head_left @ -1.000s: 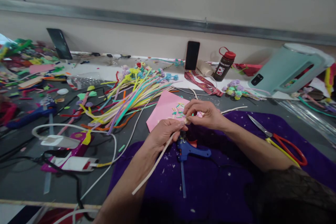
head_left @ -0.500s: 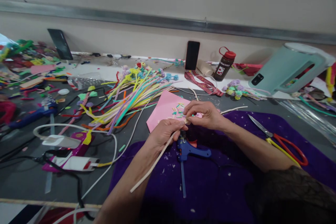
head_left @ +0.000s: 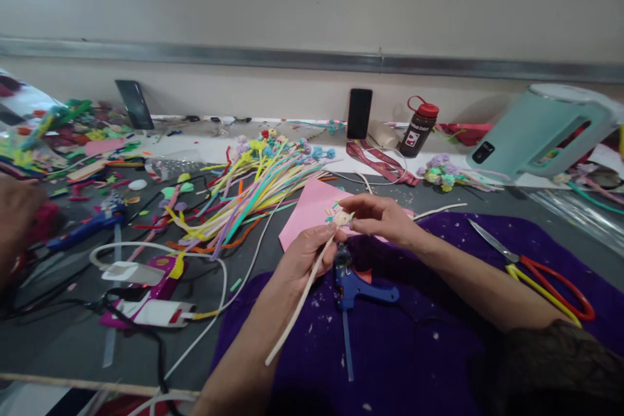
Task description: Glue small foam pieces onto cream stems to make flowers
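In the middle of the frame, the left hand [head_left: 310,249] pinches a cream stem [head_left: 298,313] just below its pale head [head_left: 342,218]; the right hand [head_left: 387,220] curls beside that head, whether gripping it I cannot tell. Best to steady the stem, press gently, and keep knuckles off the glue gun [head_left: 349,288] below.

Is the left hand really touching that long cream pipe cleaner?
Touching. The head view shows it: the left hand has its fingers closed on the cream pipe cleaner, with the loose end sticking out below them.
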A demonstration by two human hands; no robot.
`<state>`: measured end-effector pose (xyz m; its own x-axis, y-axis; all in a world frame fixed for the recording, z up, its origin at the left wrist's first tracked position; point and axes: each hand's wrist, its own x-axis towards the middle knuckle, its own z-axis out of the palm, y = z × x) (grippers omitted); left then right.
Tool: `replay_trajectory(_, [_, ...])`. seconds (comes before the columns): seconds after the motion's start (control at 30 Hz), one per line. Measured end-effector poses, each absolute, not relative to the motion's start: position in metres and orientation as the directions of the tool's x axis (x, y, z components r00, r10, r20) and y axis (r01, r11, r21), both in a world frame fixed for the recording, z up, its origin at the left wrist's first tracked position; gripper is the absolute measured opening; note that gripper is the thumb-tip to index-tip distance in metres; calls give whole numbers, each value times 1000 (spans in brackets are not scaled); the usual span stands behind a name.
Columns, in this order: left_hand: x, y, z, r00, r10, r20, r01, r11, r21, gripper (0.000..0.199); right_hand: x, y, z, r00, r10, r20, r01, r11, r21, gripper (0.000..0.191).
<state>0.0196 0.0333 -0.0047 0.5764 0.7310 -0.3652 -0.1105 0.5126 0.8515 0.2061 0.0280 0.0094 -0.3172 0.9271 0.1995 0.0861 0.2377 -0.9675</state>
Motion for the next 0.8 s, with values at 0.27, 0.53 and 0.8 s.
replay_trajectory(0.27, [23, 31, -2, 597, 717, -361, -97, 511, 854, 25, 203, 25, 12, -439, 870, 225, 182, 332, -926, 47])
replay_trajectory(0.53, [24, 32, -2, 534, 763, -364, -138, 503, 853, 21, 202, 24, 9, -434, 882, 186, 205, 298, -932, 43])
replay_trajectory(0.8, [24, 34, -4, 347, 896, -275, -307, 386, 870, 27, 194, 22, 6, -225, 971, 79, 80, 99, -992, 16])
